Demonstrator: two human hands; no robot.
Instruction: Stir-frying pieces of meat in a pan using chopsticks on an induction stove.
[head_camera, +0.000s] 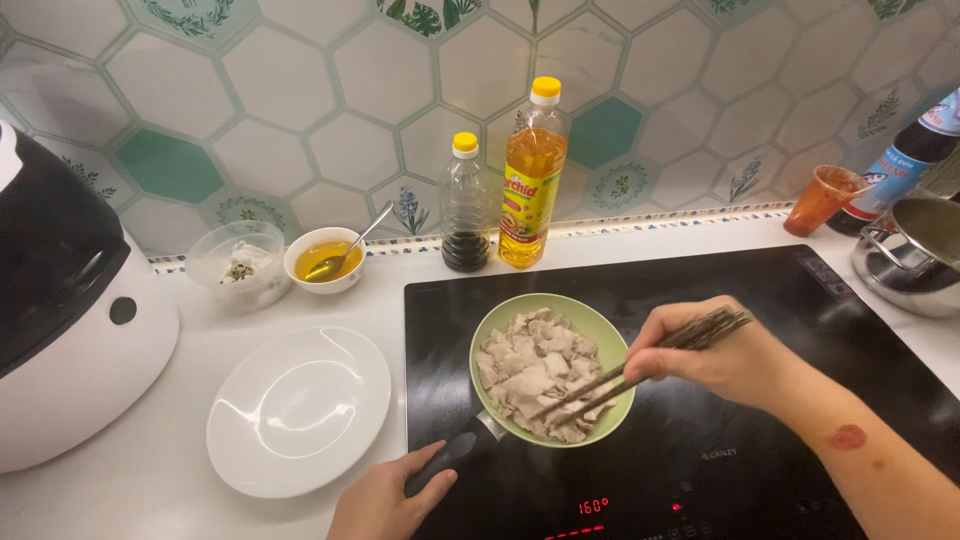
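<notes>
Cooking: pale meat slices (535, 372) fill a green pan (610, 345) on the black cooktop (760, 450).
Left hand (385, 500): wrapped around the pan's dark handle (455, 452).
Right hand (725, 355): pinching chopsticks (640, 375), tips in the meat.
Nearby: white plate (298, 408), left of the pan.

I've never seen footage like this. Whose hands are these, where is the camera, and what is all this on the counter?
There is no machine here: the picture comes from a camera worn on a person's head, looking down at their own two hands. The left hand grips the dark handle of a small green pan that sits on a black cooktop. The pan holds pale sliced pieces of food. The right hand holds dark chopsticks whose tips reach into the food. Left of the cooktop lies an empty white plate, beside a white and black appliance. Along the tiled wall stand a bowl of yellow liquid with a spoon, a dark sauce bottle and a yellow oil bottle.
</notes>
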